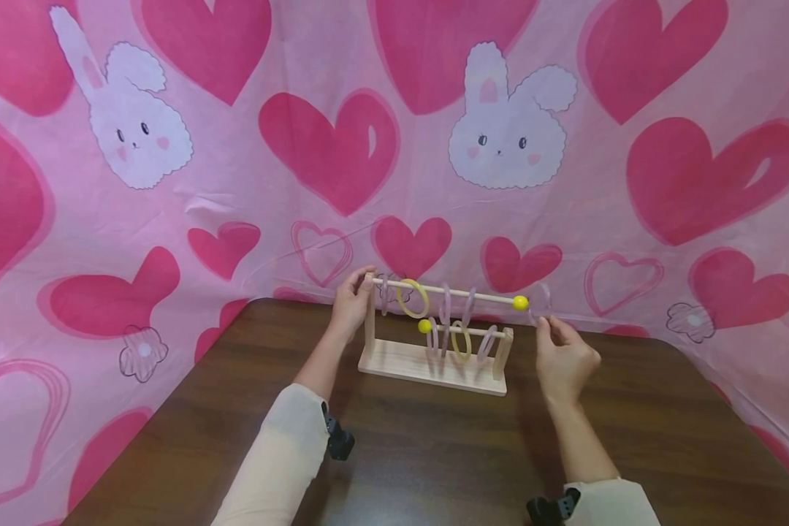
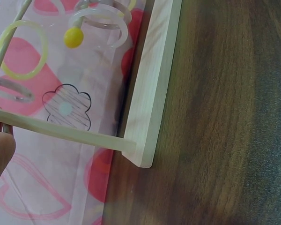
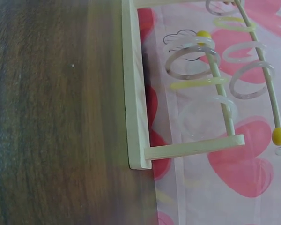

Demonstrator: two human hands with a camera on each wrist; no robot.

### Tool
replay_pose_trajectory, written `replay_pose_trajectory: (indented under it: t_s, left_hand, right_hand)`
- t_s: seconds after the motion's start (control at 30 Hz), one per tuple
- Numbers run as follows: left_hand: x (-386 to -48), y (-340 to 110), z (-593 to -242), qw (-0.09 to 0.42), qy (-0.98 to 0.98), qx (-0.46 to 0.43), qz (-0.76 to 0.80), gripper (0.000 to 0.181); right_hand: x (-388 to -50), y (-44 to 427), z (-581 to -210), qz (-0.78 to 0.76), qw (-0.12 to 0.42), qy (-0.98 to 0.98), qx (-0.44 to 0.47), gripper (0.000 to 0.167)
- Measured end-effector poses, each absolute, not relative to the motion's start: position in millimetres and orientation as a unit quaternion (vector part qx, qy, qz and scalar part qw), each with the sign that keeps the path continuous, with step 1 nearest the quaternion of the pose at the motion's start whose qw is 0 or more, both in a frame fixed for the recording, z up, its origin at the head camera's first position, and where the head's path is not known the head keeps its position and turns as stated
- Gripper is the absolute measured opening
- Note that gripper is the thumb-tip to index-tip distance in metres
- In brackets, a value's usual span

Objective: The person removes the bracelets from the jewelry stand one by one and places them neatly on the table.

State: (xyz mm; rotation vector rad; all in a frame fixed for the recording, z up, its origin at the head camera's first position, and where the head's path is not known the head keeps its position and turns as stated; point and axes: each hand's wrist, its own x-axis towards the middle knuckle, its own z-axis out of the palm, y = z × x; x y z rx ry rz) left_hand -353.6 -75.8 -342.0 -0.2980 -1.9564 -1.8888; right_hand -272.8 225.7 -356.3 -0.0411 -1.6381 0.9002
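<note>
A wooden bangle stand [image 1: 427, 372] stands on the table, with two rods at different heights that end in yellow balls. My left hand [image 1: 351, 307] grips the top of its tall left post; in the left wrist view the thumb and fingertips lie at that post. Off the tip of the upper rod, close to its yellow ball [image 1: 520, 302], my right hand [image 1: 568, 361] pinches a translucent bangle [image 1: 549, 294]. Several bangles hang on the upper rod, among them a yellow bangle [image 1: 425, 301]. More hang on the lower rod, including another yellow bangle [image 3: 196, 84].
The dark brown wooden table [image 1: 427, 453] reaches to a pink cloth [image 1: 421, 197] with hearts and rabbits behind it. The lower rod's short post [image 1: 502, 354] rises at the right end of the base. Black wrist cameras [image 1: 339, 437] sit at both sleeves.
</note>
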Motion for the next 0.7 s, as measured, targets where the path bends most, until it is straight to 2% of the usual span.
replay_pose_trajectory:
  t_s: [0.33,0.7]
  left_hand:
    - [-354.0,-76.0,-342.1,0.203,-0.702,-0.103,-0.675,0.03]
    - [-355.9,-76.0,-344.3,0.202,-0.705,-0.1,-0.673,0.032]
  right_hand:
    - [-268.7,223.1,-348.4,0.426,0.594,-0.682,-0.018,0.012]
    - [-260.3,215.1,-341.4,0.47,0.564,-0.678,-0.038,0.014]
